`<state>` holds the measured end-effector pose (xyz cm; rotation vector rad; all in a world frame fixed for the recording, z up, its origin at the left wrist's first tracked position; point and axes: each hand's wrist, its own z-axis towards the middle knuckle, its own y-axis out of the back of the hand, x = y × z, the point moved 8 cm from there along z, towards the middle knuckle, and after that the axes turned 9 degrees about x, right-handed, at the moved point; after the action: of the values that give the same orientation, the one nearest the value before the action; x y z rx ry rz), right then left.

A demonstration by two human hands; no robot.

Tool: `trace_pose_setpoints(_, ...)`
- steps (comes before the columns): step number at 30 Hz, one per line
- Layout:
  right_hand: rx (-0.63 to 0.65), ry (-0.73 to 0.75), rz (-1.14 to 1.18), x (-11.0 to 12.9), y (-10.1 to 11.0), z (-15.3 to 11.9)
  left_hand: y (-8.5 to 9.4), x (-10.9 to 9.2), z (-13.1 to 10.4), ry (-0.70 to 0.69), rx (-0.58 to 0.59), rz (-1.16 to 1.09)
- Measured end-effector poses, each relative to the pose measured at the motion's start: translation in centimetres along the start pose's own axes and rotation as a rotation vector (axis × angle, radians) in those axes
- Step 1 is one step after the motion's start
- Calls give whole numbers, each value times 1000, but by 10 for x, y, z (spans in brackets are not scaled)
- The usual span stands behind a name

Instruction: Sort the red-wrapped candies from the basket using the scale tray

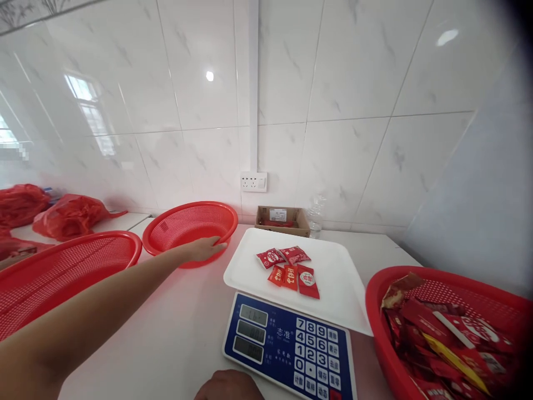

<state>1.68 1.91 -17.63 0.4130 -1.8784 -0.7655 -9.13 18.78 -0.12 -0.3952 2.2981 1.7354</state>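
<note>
My left hand (205, 249) reaches across to the near right rim of a round red plastic basket (164, 222), its fingers closed over the edge. To the right, a white scale pan (333, 266) carries several small red packets (307, 280), some of them orange-red. Below the pan is the blue keypad panel (287, 347) of the digital scale, with displays on its left. Just in front of this panel, at the bottom edge of the view, my right hand (229, 386) shows only its rounded back; the fingers are hidden.
A red basket (385, 333) full of red and some yellow packets stands at right. Another red basket (120, 239) is at left, with red plastic bags (73, 216) behind it. A cardboard box (303, 222) and clear plastic (316, 214) sit against the tiled wall, below a socket (254, 181).
</note>
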Motion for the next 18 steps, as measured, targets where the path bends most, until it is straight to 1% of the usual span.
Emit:
trace_pose_setpoints(3,-77,18,-2,2,2,-3,-22,-18,4,-38,68,-23)
trace_pose_setpoints(5,-63,0,-36,1,0,-1,-28,-28,9,-45,67,-33)
trace_pose_setpoints(8,-7,0,-57,0,-4,4,-29,-38,15,-38,43,-45)
trace_pose_setpoints(11,-5,-35,-98,-5,-5,9,-27,-43,20,-33,10,-58)
trace_pose_setpoints(16,1,-33,-114,-9,-12,21,-24,-44,24,-38,-39,-67)
trace_pose_setpoints(18,-24,-28,-117,-10,-11,22,-24,-43,27,-40,-44,-64)
